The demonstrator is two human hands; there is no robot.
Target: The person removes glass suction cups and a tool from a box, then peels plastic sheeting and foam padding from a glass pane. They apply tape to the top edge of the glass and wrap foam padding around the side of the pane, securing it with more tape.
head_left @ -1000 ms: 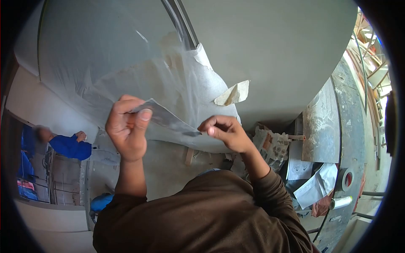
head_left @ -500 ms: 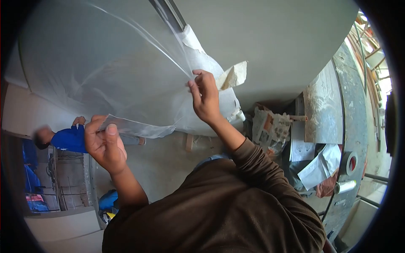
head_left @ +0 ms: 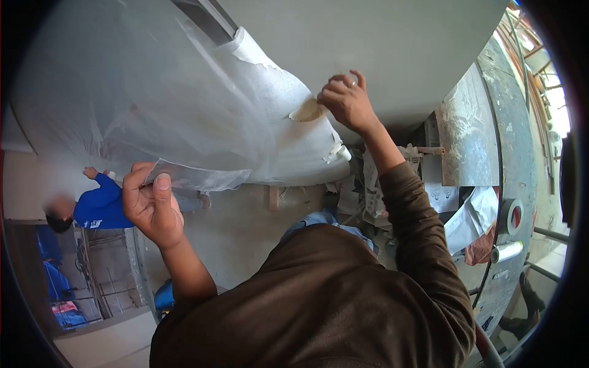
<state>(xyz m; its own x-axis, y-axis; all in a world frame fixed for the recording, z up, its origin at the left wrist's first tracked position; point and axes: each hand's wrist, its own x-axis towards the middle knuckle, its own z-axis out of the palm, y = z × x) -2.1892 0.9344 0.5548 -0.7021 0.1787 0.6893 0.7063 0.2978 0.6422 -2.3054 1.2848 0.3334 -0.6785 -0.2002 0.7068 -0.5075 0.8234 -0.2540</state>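
Observation:
My left hand [head_left: 154, 205] pinches the edge of a clear plastic sheet [head_left: 202, 176] between thumb and fingers. The sheet spreads over the big pale panel behind it, with soft folds running upward. My right hand [head_left: 348, 103], fingers curled, is at a beige paper flap [head_left: 307, 111] and appears to grip its upper right end. That flap lies against the white wrapping [head_left: 270, 80], whose border is ragged. The fingertips of the right hand are partly hidden.
A person in a blue top [head_left: 101, 205] stands at the left, a hand raised near the sheet. On the right, a worn bench [head_left: 512, 141] carries a grey tape roll [head_left: 510, 216] and a white roll [head_left: 507, 251]. Crumpled papers [head_left: 472, 218] and egg-tray-like cartons lie beside it.
My right hand has left the plastic strands and moved up and right to the beige flap, which now lies lower. My left hand keeps its pinch on the sheet.

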